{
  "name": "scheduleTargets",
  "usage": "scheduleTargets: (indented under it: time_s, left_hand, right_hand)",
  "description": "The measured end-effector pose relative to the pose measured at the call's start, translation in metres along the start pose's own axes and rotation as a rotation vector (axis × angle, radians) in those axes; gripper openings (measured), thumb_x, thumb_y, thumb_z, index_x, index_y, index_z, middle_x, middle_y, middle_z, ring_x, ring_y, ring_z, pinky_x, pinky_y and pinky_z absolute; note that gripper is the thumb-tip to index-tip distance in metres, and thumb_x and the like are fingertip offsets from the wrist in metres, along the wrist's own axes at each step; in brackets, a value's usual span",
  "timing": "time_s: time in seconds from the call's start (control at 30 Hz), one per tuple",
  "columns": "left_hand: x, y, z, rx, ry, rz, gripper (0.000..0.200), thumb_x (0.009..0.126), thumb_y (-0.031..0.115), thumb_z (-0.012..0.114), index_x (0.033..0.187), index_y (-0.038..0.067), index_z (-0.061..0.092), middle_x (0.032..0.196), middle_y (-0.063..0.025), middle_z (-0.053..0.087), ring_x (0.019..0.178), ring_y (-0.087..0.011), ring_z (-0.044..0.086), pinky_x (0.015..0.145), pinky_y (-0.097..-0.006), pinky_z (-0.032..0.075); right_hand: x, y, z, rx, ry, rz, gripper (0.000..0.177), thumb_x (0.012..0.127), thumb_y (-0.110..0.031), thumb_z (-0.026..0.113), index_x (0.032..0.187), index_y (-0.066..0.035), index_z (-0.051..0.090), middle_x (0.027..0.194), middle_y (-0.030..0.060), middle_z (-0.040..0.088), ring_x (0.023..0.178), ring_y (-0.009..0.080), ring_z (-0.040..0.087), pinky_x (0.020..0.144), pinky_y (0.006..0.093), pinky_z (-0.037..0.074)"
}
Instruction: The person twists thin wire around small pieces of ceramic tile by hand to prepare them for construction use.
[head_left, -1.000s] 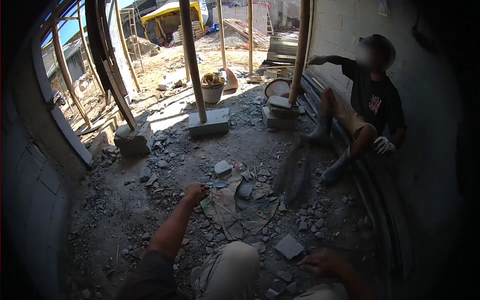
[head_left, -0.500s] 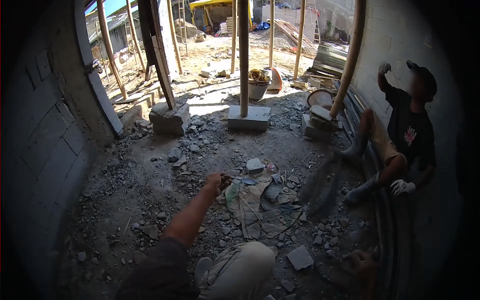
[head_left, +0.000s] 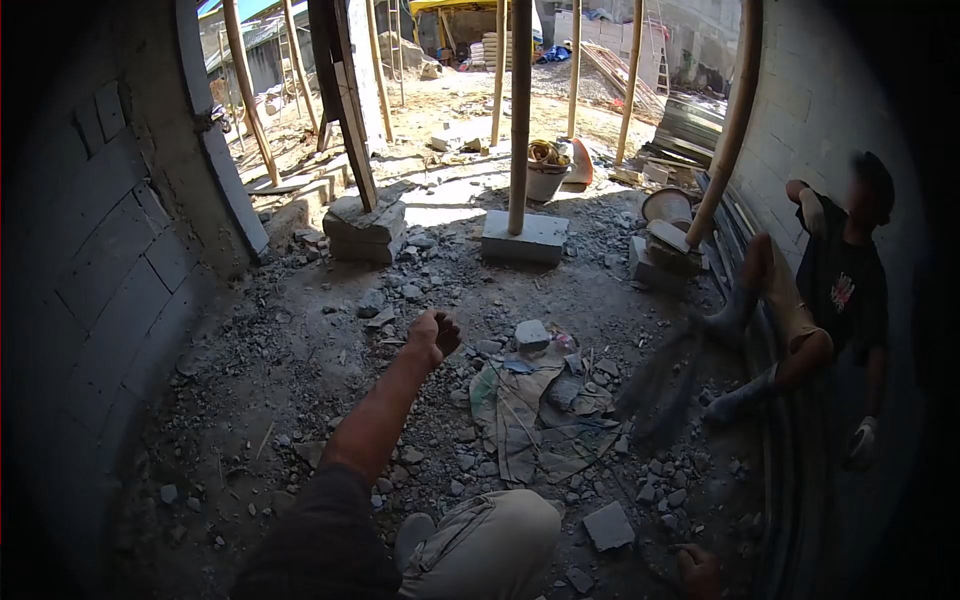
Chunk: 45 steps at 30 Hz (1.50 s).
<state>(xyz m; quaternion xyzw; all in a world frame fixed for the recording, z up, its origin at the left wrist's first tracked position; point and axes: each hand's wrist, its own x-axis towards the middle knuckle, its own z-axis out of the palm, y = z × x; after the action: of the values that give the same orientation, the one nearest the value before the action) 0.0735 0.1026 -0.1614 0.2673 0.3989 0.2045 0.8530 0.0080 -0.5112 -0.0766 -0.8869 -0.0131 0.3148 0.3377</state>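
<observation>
While the left arm (head_left: 372, 425) stretches forward and slightly to the right from a dark sleeve (head_left: 335, 515), we see its elbow almost straight and its forearm slanting over the stony floor (head_left: 290, 375). At its end the left hand (head_left: 436, 338) is bent at the wrist, with the thumb side toward us and the fingers curled loosely toward the right; we cannot tell whether anything lies inside them. The crumpled sheet (head_left: 520, 430) lies on the floor to the right of that hand, apart from it, its folds spread toward us. A pale block (head_left: 531, 336) sits at the sheet's far edge, and small stones lie all around.

Low at the bottom edge, we make out the right hand (head_left: 697, 572) in deep shade, near the floor, its fingers pointing to the left. It is too dark for us to tell whether it is clenched, released or grasping something. A flat broken slab (head_left: 608, 526) lies just beyond it to the left, between the hand and the light-trousered knee (head_left: 495, 535).

Over on the right, another person (head_left: 842, 275) sits by the wall (head_left: 790, 90), one arm bent up, one gloved hand (head_left: 862, 440) hanging low and the boots (head_left: 740, 397) on the floor.
</observation>
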Motion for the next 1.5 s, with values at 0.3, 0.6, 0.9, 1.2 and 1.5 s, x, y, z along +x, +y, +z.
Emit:
scheduleTargets:
  time_s: [0.3, 0.6, 0.9, 1.2, 1.5]
  left_hand:
    - [0.051, 0.012, -0.029, -0.201, 0.674, 0.140, 0.028, 0.090, 0.022, 0.041, 0.102, 0.007, 0.061, 0.092, -0.0077, 0.065, 0.071, -0.0169, 0.060, 0.058, -0.0317, 0.049]
    - [0.113, 0.007, -0.048, 1.733, 0.584, 0.298, 0.020, 0.078, 0.024, 0.069, 0.094, 0.014, 0.063, 0.085, -0.0015, 0.064, 0.075, -0.0134, 0.065, 0.061, -0.0284, 0.054]
    - [0.107, -0.041, -0.020, -0.011, 0.176, 0.062, 0.017, 0.095, 0.025, 0.041, 0.094, 0.014, 0.054, 0.071, -0.0037, 0.054, 0.055, -0.0163, 0.051, 0.046, -0.0321, 0.041]
    - [0.134, -0.128, 0.003, 0.280, -0.077, -0.143, 0.024, 0.099, 0.031, 0.041, 0.104, 0.010, 0.051, 0.102, -0.0062, 0.060, 0.087, -0.0197, 0.059, 0.077, -0.0411, 0.049]
    - [0.072, -0.219, -0.033, 0.129, -0.046, -0.262, 0.011, 0.097, 0.019, 0.043, 0.103, 0.015, 0.051, 0.079, 0.0004, 0.056, 0.061, -0.0135, 0.053, 0.052, -0.0315, 0.046]
  right_hand:
    - [0.022, 0.058, 0.055, -0.627, 0.183, -0.832, 0.015, 0.080, -0.011, 0.061, 0.094, -0.011, 0.066, 0.075, 0.0135, 0.064, 0.063, 0.0299, 0.063, 0.053, 0.0397, 0.049]
    - [0.007, 0.052, 0.073, -0.173, 0.102, -0.532, 0.017, 0.090, -0.009, 0.057, 0.104, -0.003, 0.064, 0.091, 0.0158, 0.068, 0.081, 0.0244, 0.067, 0.069, 0.0299, 0.050]
    - [0.022, 0.081, 0.095, -0.014, -0.017, -0.285, 0.021, 0.094, -0.019, 0.052, 0.104, -0.004, 0.065, 0.080, 0.0064, 0.062, 0.073, 0.0132, 0.055, 0.069, 0.0266, 0.044]
    - [0.074, 0.026, 0.128, -0.114, -0.233, -0.313, 0.025, 0.094, -0.022, 0.051, 0.105, -0.003, 0.063, 0.091, 0.0144, 0.066, 0.083, 0.0231, 0.062, 0.077, 0.0319, 0.047]
    - [0.138, 0.043, 0.178, -0.151, -0.330, -0.251, 0.030, 0.094, -0.023, 0.051, 0.115, -0.002, 0.059, 0.101, 0.0182, 0.065, 0.095, 0.0279, 0.062, 0.085, 0.0341, 0.046]
